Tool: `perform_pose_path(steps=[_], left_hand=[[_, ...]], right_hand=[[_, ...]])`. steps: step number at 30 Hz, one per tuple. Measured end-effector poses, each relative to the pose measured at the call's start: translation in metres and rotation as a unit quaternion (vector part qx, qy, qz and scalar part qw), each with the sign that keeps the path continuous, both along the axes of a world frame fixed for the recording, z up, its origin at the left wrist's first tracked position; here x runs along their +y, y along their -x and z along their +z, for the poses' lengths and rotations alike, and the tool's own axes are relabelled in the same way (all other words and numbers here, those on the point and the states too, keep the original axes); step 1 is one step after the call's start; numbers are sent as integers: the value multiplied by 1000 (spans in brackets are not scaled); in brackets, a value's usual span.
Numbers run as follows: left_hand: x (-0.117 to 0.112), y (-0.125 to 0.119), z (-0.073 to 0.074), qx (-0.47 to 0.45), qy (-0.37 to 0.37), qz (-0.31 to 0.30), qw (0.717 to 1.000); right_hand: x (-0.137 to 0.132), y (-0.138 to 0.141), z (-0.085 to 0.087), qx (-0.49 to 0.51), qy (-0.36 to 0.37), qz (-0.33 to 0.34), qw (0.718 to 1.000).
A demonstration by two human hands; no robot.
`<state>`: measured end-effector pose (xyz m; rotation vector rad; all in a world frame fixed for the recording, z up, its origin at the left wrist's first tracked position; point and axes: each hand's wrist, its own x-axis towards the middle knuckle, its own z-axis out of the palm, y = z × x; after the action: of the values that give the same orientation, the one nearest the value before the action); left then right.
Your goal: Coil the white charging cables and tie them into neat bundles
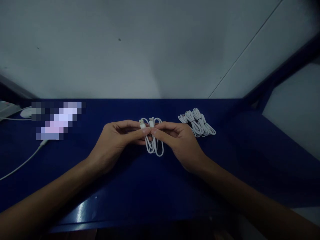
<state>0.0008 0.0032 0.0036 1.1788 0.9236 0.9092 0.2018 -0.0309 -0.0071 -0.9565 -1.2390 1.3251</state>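
A coiled white USB cable [158, 150] is held between both hands above the blue table, its loops hanging below my thumbs. Two plugs stick up at the top of the coil, one of them a USB plug [142, 124] with a metal end. My left hand [113, 140] pinches the coil from the left, thumb in front and fingers behind. From the other side, my right hand [183, 141] grips it with thumb and forefinger. The two thumb tips nearly meet at the middle of the coil, so whatever lies under them is hidden.
Several bundled white cables [197, 123], bound with dark ties, lie behind my right hand. On the left lies a blurred-out lit device [60, 120] with a white cord [25, 162]. The blue table [140, 193] meets a grey wall [140, 60] at the back.
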Motion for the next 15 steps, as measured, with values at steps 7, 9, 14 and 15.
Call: perform_pose_path(steps=[7, 9, 14, 15], left_hand=[[-2, 0, 1, 7, 3, -15, 1000], [-3, 0, 1, 4, 0, -30, 1000], [-3, -1, 3, -7, -14, -68, 998], [-3, -1, 3, -8, -17, -75, 997]], right_hand=[[2, -2, -2, 8, 26, -16, 999], [2, -2, -2, 11, 31, -27, 999], [2, -2, -2, 18, 37, -55, 998], [2, -2, -1, 16, 36, -57, 998]])
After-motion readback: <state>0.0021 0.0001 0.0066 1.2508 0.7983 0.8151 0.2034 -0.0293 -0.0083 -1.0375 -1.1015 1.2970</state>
